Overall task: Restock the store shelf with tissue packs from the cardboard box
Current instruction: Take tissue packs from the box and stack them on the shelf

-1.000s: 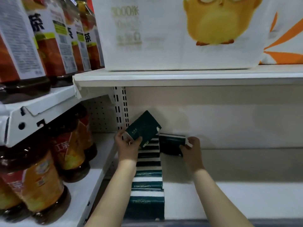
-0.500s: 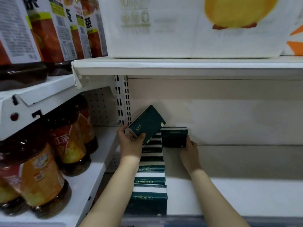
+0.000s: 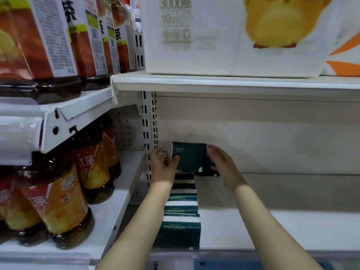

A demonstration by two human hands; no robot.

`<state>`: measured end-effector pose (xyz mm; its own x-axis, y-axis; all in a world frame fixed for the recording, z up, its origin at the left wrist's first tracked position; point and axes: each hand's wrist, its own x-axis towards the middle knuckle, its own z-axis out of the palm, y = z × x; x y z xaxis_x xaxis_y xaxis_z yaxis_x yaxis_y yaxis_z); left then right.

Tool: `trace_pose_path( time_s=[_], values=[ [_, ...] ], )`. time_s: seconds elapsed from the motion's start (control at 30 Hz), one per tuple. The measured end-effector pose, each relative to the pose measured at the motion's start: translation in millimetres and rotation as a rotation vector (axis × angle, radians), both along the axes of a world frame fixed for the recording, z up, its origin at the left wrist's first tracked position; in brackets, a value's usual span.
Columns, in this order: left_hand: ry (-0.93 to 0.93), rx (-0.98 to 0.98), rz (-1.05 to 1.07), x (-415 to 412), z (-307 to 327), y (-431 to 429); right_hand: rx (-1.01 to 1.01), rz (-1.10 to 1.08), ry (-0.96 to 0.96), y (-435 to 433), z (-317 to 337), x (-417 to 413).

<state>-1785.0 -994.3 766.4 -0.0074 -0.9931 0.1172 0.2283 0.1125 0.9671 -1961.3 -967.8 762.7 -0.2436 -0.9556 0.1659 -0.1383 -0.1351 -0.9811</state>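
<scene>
Tissue packs (image 3: pixel 181 213) are laid in a row, front to back, on the lower shelf (image 3: pixel 272 227). A further pack (image 3: pixel 190 156) is held upright at the row's far end. The grip of the left hand (image 3: pixel 163 169) is clamped on it, thumb in front. The right hand (image 3: pixel 226 167) is laid on a second pack (image 3: pixel 211 169) just beside, and whether that grip is closed cannot be told. Placing is judged to be in hand. Next, the held pack should be seated squarely and released.
</scene>
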Motion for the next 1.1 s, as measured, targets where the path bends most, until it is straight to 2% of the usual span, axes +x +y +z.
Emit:
trace_pose_path(
  time_s=[0.1, 0.23, 0.3, 0.37, 0.47, 0.67, 0.83, 1.1],
  values=[
    [-0.034, -0.017, -0.02, -1, -2, 0, 0.003, 0.118, 0.005, -2, 7, 10],
    [-0.024, -0.021, -0.028, 0, -3, 1, -0.059, 0.024, -0.181, -1, -6, -4],
    [-0.061, 0.0, -0.019, 0, -4, 0, -0.084, -0.084, -0.311, 1, -19, -20],
    [-0.059, 0.024, 0.0, 0, -5, -3, -0.087, -0.218, -0.357, 6, -31, -33],
    [-0.056, 0.038, 0.013, 0, -7, -5, -0.04, -0.329, -0.255, 10, -49, -42],
    [-0.115, 0.025, 0.034, -1, -7, -5, 0.063, -0.303, -0.071, -1, -75, -27],
    [-0.162, 0.007, 0.037, -3, -9, -7, 0.128, -0.291, 0.232, -12, -78, -21],
    [-0.217, 0.016, 0.03, -3, -13, -12, 0.118, -0.338, 0.328, -16, -81, -14]
  ],
)
